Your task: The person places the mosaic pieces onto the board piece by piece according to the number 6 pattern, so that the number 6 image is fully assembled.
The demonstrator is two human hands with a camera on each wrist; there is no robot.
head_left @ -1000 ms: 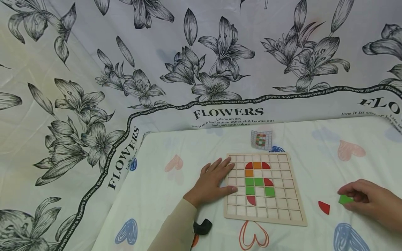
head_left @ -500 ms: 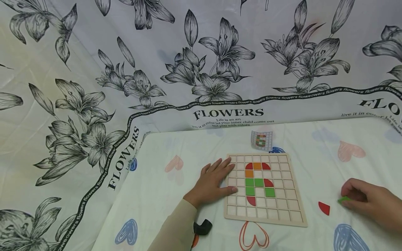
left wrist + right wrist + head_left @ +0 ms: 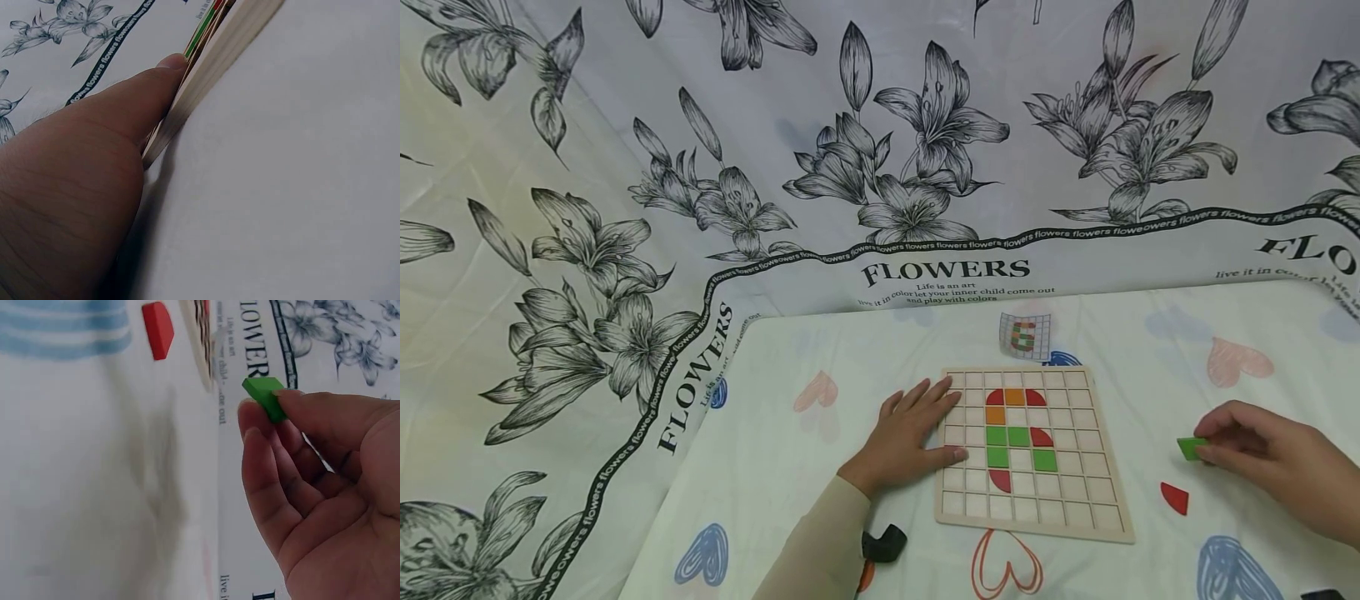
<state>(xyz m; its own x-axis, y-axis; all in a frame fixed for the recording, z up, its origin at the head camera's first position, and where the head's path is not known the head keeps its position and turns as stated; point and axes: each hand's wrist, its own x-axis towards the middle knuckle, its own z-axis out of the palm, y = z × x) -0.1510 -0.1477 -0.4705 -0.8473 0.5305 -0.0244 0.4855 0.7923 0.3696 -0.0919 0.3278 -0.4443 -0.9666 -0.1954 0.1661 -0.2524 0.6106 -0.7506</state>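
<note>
Between thumb and fingertips my right hand (image 3: 1262, 458) pinches a green square tile (image 3: 1190, 448), held above the cloth to the right of the wooden grid board (image 3: 1075, 517). The right wrist view shows the green tile (image 3: 265, 394) gripped at one edge. A red quarter-round tile (image 3: 1175, 498) lies on the cloth just below that hand. My left hand (image 3: 906, 442) rests with spread fingers on the board's left edge, its thumb (image 3: 172, 62) over the rim. Red, orange and green tiles fill several cells in the board's middle columns.
Behind the board a small pattern card (image 3: 1025, 336) shows a coloured grid figure. A black object (image 3: 884, 542) lies beside the left sleeve (image 3: 816, 542). The white cloth (image 3: 790, 467) has printed hearts, and a flower-print curtain (image 3: 820, 100) hangs behind.
My right hand has lifted the green tile off the cloth and moved it up and left, toward the board. The left hand and the board have stayed in place.
</note>
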